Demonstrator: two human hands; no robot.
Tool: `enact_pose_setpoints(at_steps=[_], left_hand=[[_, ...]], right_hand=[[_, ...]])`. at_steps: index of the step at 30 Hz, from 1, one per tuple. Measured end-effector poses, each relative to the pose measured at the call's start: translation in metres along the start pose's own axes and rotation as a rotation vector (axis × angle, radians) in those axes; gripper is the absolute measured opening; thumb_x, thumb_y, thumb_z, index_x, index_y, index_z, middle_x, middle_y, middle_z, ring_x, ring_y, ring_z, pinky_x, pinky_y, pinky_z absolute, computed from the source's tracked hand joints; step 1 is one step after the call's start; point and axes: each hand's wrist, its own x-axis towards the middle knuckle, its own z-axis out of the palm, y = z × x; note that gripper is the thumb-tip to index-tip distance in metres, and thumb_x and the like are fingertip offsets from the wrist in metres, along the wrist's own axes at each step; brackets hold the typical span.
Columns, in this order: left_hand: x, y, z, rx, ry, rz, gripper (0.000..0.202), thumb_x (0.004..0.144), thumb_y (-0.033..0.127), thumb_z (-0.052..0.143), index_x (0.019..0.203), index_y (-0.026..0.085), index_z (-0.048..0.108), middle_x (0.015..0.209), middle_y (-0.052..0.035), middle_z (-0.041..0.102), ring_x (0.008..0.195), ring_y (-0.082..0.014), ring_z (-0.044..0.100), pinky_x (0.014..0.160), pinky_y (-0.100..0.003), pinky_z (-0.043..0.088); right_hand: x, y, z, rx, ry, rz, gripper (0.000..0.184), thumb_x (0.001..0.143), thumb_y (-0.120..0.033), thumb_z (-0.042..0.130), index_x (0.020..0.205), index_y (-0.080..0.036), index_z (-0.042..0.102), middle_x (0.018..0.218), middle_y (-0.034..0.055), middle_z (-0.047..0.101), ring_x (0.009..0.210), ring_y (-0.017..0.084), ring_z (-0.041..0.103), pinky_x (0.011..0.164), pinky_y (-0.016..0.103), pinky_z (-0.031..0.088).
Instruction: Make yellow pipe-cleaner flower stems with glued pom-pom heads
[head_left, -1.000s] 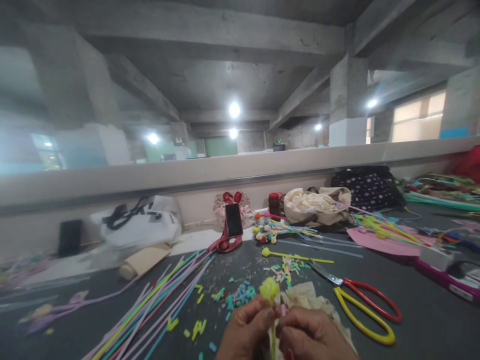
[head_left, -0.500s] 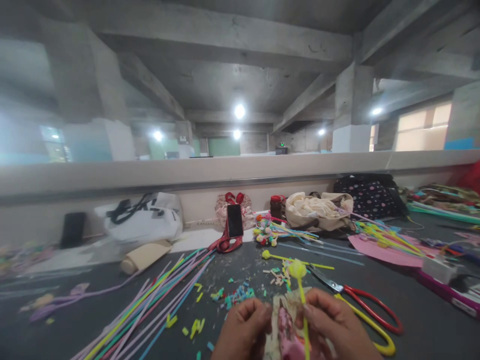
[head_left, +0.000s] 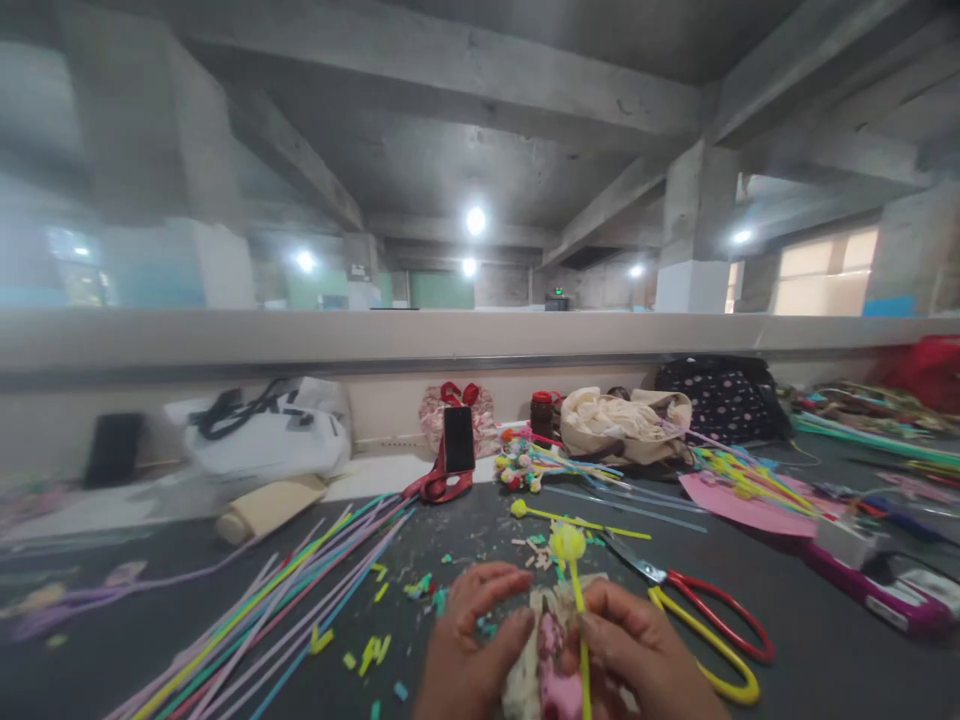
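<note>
My right hand (head_left: 634, 645) pinches the thin stem of a yellow pipe-cleaner flower (head_left: 568, 543), which stands nearly upright with its round fuzzy head on top. To its left, my left hand (head_left: 476, 640) has thumb and fingers apart and holds nothing. Between and below both hands lies a pale, crumpled piece with a pink middle (head_left: 553, 665); what it is I cannot make out. Just beyond the held flower, a second yellow pipe-cleaner flower (head_left: 577, 518) rests on the dark table. Scissors (head_left: 694, 600) with red and yellow handles lie beside my right hand, blades partly apart.
Long coloured pipe cleaners (head_left: 277, 610) spread across the left side. Short cut bits (head_left: 371, 652) are scattered nearby. A phone (head_left: 458, 440) leans against a patterned pouch at the back. Finished-looking small flowers (head_left: 525, 462), a cloth bag (head_left: 626, 425) and pink sheet (head_left: 742, 505) sit farther right.
My left fingers have spread apart from a closed pose. My right hand still holds the flower. The whole view has shifted slightly, moving things leftward in the picture.
</note>
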Motion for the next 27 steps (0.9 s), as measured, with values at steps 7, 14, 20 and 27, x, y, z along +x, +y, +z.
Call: enact_pose_setpoints(at_steps=[7,14,20,27], left_hand=[[-0.007,0.000,0.005,-0.520,-0.079,-0.497,0.038,0.043,0.040,0.077,0.071,0.016,0.068,0.065,-0.0018,0.063,0.059,-0.0144,0.054,0.059,-0.025,0.041],[-0.006,-0.006,0.010,-0.669,-0.243,-0.599,0.036,0.044,0.040,0.076,0.063,0.011,0.064,0.048,0.0001,0.055,0.044,-0.0104,0.047,0.050,-0.023,0.036],[-0.007,-0.005,0.011,-0.654,-0.272,-0.613,0.035,0.047,0.041,0.075,0.055,0.010,0.062,0.048,-0.0030,0.056,0.047,-0.0118,0.049,0.050,-0.023,0.035],[-0.002,0.010,0.003,-0.691,-0.221,-0.589,0.032,0.047,0.041,0.075,0.053,0.013,0.062,0.051,-0.0012,0.057,0.050,-0.0109,0.049,0.057,-0.023,0.037]], right_hand=[[0.003,0.015,0.010,-0.316,-0.038,-0.018,0.041,0.074,-0.054,0.051,0.064,-0.015,0.054,0.049,-0.0025,0.048,0.039,0.007,0.040,0.039,0.017,0.029],[0.002,0.012,0.021,-0.527,0.025,-0.093,0.041,0.074,-0.051,0.049,0.057,-0.014,0.053,0.047,-0.0021,0.045,0.041,0.008,0.039,0.039,0.018,0.028],[-0.001,0.007,0.023,-0.499,-0.003,-0.088,0.036,0.074,-0.046,0.050,0.056,-0.015,0.050,0.048,-0.0035,0.043,0.043,0.008,0.037,0.042,0.019,0.027],[0.001,-0.007,0.004,-0.348,0.044,-0.083,0.032,0.078,-0.044,0.051,0.061,-0.017,0.052,0.052,-0.0028,0.051,0.043,0.008,0.044,0.041,0.018,0.033]])
